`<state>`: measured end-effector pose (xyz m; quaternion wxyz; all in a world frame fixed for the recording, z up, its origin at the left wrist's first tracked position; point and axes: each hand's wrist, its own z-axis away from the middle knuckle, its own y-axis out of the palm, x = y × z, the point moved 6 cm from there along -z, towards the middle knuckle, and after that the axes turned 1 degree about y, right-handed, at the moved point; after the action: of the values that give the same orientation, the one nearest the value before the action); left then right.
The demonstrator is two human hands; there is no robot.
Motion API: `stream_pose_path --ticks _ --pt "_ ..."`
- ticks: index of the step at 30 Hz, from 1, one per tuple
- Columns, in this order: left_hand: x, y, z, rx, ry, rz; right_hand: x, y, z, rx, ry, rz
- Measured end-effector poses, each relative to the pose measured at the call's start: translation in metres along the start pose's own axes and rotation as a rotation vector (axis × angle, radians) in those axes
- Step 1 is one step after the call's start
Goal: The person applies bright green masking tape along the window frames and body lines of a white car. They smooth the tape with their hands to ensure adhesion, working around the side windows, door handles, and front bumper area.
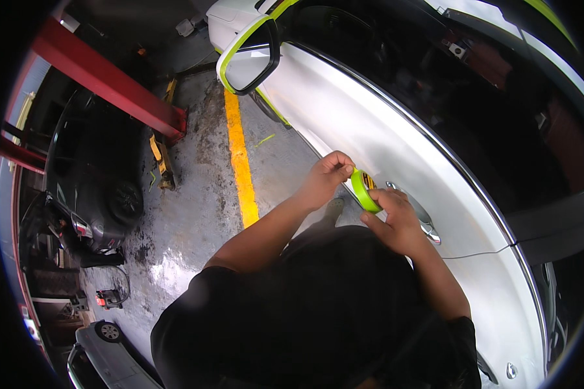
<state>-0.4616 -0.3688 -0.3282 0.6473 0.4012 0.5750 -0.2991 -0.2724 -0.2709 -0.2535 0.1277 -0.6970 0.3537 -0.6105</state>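
Between my hands is a roll of bright green masking tape (363, 194), held just off the side of a white car. My right hand (397, 219) grips the roll's near side, thumb and fingers closed on it. At the roll's far left edge my left hand (331, 176) pinches, fingertips against the tape, seemingly at its loose end. Behind my right hand is the chrome door handle (428, 232) on the white car door (344, 104). Green tape also edges the car's side mirror (250, 57).
A yellow line (240, 162) runs along the grey floor at my left. Farther left stand a red lift post (110, 71) with yellow arms (162, 162), a dark car (97, 175) and a grey car (113, 353). A green tape scrap (265, 139) lies on the floor.
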Motion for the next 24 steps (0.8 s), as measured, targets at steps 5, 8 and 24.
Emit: stream_pose_path --ticks 5,8,24 --pt "-0.018 -0.049 -0.063 -0.008 0.129 0.021 0.004 -0.005 -0.072 0.029 0.029 0.153" --pt "-0.037 -0.076 -0.104 -0.096 0.206 -0.057 0.012 -0.009 -0.114 0.034 0.092 0.127" --pt "-0.058 -0.201 -0.251 -0.509 0.657 -0.569 0.037 -0.025 -0.205 -0.011 0.118 -0.055"
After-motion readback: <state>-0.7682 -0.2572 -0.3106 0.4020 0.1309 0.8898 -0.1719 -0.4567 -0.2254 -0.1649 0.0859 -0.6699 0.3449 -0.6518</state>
